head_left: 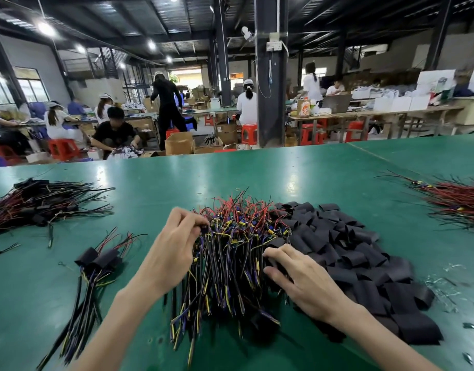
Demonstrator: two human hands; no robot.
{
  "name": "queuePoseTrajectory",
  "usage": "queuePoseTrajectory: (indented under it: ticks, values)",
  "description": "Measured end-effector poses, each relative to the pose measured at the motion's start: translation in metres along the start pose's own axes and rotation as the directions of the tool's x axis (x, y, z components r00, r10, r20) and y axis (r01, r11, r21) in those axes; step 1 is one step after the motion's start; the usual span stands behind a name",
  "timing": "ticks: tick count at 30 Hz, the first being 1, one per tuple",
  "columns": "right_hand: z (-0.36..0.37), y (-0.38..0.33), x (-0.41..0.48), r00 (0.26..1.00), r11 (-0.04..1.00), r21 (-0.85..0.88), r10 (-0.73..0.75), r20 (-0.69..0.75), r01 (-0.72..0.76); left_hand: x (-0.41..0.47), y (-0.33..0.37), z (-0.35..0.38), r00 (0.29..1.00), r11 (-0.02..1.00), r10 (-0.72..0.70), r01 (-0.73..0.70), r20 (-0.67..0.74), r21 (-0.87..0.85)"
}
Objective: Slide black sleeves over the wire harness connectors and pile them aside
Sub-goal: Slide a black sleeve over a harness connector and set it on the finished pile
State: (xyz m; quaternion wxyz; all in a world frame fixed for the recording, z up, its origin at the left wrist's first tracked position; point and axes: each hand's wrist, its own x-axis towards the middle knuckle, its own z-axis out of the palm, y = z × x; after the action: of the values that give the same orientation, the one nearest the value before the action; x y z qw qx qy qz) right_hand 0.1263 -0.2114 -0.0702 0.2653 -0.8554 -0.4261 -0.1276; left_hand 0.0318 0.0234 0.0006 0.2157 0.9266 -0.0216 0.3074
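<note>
Head view, both hands over green bench (284,178).

Left hand (174,245): fingers curled, tips pinching a small dark connector (203,228) at the upper left edge of the loose wire harnesses (230,253). Wrist raised off the bench.

Right hand (308,282): fingers stretched nearly straight and spread, palm down. Tips touch the seam where the harnesses meet the black sleeves (351,253). Nothing visibly gripped.

Hands are apart, with the harness heap between them.

Harnesses: dense heap of black, yellow, blue and purple leads. Red wire ends stick up on the side beyond the fingertips; long leads trail back between the forearms.

Black sleeves: flat, short pieces, heaped under and outward of the right hand, overlapping each other and touching the harness heap along its right side.

Sleeved harnesses (96,261): small group just outward of the left hand, black sleeves on their far ends, leads trailing toward the near bench edge. Apart from the main heap.

Larger heap (43,204) of black and red wires with dark sleeved ends: well out beyond the left hand.

Red wire bundle (460,202): well out beyond the right hand, at the frame edge.

Small pale scraps (444,285) lie on the bench just past the sleeves, outward of the right hand.
</note>
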Motion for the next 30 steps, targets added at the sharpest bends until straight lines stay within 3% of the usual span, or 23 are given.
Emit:
queuePoseTrajectory:
  ticks: [4,9,21,26,30]
  values:
    - [0.001,0.002,0.002,0.993,0.949,0.298,0.113,-0.032,-0.099,-0.019,-0.017,0.014,0.999,0.999,-0.052,0.052,0.006,-0.011]
    - [-0.001,0.008,0.002,0.979,0.881,0.443,0.200,-0.030,-0.167,-0.027,-0.019,0.016,0.999,0.997,-0.050,0.049,-0.023,-0.056]
    - [-0.002,0.006,-0.003,0.979,0.958,0.267,0.146,-0.144,-0.104,-0.030,-0.010,0.010,0.979,0.987,-0.028,-0.005,-0.204,-0.158]
    - [-0.003,0.005,-0.003,0.973,0.965,0.247,0.137,-0.187,-0.088,-0.033,-0.005,0.005,0.994,0.887,-0.094,0.056,-0.062,-0.458]
    - [-0.005,0.003,-0.004,0.967,0.950,0.305,0.137,-0.212,-0.068,-0.034,-0.003,0.004,0.994,0.834,-0.105,0.095,0.012,-0.544]
